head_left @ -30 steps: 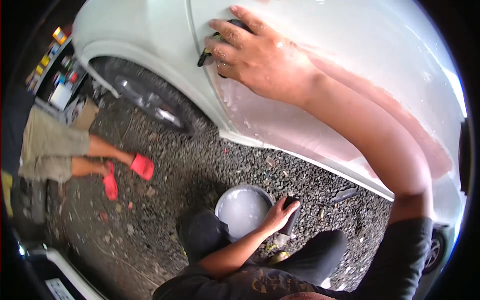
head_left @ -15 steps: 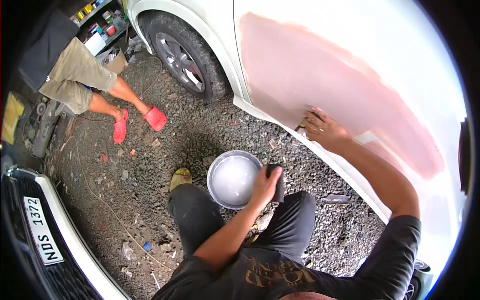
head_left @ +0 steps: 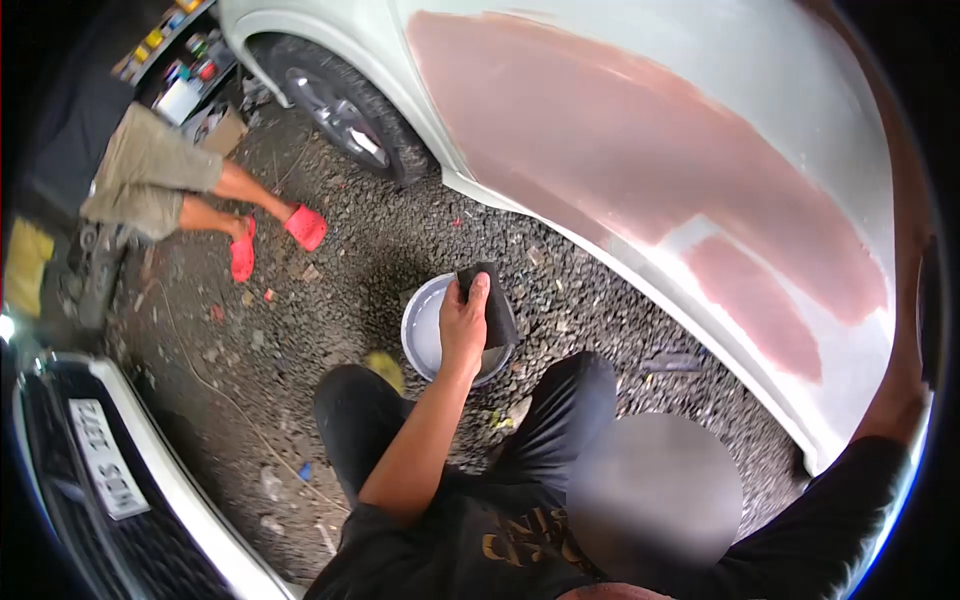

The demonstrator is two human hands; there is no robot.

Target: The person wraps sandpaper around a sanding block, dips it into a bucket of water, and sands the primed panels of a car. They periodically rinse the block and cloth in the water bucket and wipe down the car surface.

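A dark, flat sheet (head_left: pixel 501 318) is held by my left hand (head_left: pixel 464 325), thumb on top, over the right part of a round bucket (head_left: pixel 410 340) of cloudy liquid. White bodywork of a car (head_left: pixel 780 90) carries a large pinkish patch (head_left: pixel 600 130) and a smaller one (head_left: pixel 755 310) below it. Along the right edge of the view my right arm reaches upward beside the car; the hand itself cannot be seen, nor anything it holds.
A person in red clogs (head_left: pixel 306 228) stands at the left near a shelf of cans (head_left: pixel 150 45). The front of another car (head_left: pixel 170 470) is at lower left. Gravel (head_left: pixel 570 300) lies beneath the bucket. A blurred grey disc (head_left: pixel 655 490) covers part of the lower view.
My right hand has left the lower door panel and gone out of view, the arm now at the far right. My left hand has moved up and left with the dark sheet, over the bucket.
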